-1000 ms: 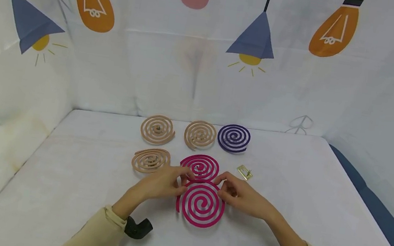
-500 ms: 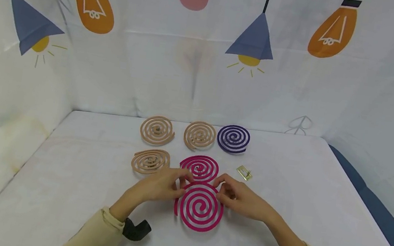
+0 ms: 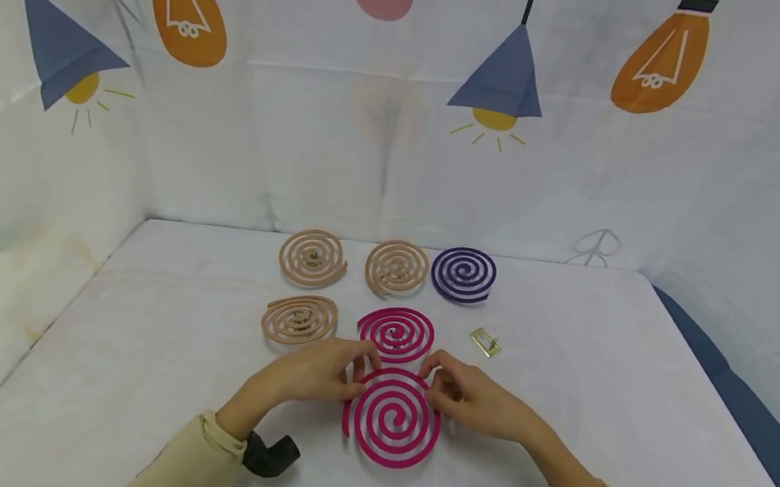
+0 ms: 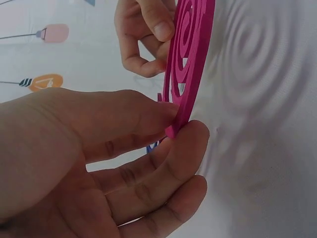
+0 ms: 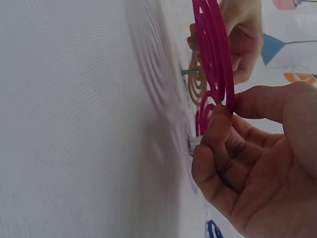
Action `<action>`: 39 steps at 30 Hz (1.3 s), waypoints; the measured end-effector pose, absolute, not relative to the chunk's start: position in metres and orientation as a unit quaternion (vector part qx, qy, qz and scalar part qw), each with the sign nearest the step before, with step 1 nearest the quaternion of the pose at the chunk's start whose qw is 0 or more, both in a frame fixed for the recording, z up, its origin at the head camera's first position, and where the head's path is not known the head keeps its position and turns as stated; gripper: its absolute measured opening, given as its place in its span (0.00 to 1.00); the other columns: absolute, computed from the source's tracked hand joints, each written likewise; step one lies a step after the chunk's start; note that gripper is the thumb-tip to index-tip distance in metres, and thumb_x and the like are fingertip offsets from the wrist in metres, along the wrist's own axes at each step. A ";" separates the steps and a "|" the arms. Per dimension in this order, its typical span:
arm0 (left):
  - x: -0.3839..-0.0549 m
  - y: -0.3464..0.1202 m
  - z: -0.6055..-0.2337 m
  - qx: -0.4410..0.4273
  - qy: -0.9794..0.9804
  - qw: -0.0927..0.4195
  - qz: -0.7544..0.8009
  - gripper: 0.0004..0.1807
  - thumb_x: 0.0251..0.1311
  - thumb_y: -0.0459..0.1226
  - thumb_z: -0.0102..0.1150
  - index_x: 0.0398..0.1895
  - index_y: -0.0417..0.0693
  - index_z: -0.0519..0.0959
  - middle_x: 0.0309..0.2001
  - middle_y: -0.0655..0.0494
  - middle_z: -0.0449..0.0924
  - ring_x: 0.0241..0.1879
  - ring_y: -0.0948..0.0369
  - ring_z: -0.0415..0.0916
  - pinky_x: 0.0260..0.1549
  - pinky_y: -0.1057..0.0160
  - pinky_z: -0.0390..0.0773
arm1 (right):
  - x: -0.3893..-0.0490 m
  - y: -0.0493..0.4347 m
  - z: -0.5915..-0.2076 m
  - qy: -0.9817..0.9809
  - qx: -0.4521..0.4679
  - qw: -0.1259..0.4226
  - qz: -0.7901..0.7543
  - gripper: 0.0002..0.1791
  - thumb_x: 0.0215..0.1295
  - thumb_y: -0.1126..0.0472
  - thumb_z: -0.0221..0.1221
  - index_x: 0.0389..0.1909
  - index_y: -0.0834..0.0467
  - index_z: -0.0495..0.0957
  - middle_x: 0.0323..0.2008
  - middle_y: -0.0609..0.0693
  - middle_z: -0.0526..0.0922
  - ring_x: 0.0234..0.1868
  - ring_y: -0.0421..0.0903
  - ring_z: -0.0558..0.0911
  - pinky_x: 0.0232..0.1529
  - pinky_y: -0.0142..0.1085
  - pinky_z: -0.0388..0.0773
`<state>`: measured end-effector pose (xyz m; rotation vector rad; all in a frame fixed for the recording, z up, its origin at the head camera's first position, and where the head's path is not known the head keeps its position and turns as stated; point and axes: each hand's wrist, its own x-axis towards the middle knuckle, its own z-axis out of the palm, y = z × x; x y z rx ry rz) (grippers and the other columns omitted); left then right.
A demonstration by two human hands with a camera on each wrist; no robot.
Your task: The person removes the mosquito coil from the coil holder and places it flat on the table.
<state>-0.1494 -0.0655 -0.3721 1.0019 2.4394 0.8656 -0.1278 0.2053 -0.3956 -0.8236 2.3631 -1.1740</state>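
Observation:
A pink mosquito coil [image 3: 396,417] is held off the table between my two hands, its shadow falling on the white cloth. My left hand [image 3: 314,368] pinches its left edge between thumb and fingers. On the opposite edge, my right hand [image 3: 484,398] grips the coil [image 5: 218,54] the same way, thumb against one face and fingertips behind. In the left wrist view the coil [image 4: 198,64] appears nearly edge-on. Just beyond it lies a second pink coil [image 3: 415,334], its near edge close to the held one.
Three tan coils [image 3: 299,319] and a dark purple coil [image 3: 463,275] lie toward the back of the white table [image 3: 599,406]. A small gold metal stand [image 3: 485,342] is right of the far pink coil. Printed cloth walls [image 3: 343,154] enclose the back and sides.
The held pink coil has shifted a little toward me, opening a small gap from the pink coil behind it. Both hands moved slightly with it and kept their pinch.

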 end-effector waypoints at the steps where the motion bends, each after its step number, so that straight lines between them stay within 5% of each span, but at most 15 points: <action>1: -0.149 -0.065 -0.372 0.355 0.864 0.180 0.306 0.13 0.55 0.31 0.60 0.44 0.46 0.74 0.31 0.57 0.78 0.21 0.69 0.73 0.25 0.71 0.74 | -0.128 0.205 -0.396 0.840 -0.291 0.190 -0.417 0.14 0.67 0.58 0.56 0.51 0.52 0.66 0.27 0.44 0.74 0.26 0.35 0.72 0.28 0.27 0.73; 39: -0.143 -0.062 -0.396 0.328 0.878 0.136 0.322 0.13 0.54 0.32 0.61 0.44 0.48 0.74 0.27 0.60 0.76 0.19 0.71 0.67 0.22 0.72 0.71 | -0.132 0.203 -0.412 0.863 -0.280 0.169 -0.384 0.12 0.66 0.59 0.57 0.48 0.51 0.67 0.25 0.42 0.74 0.25 0.34 0.71 0.27 0.27 0.73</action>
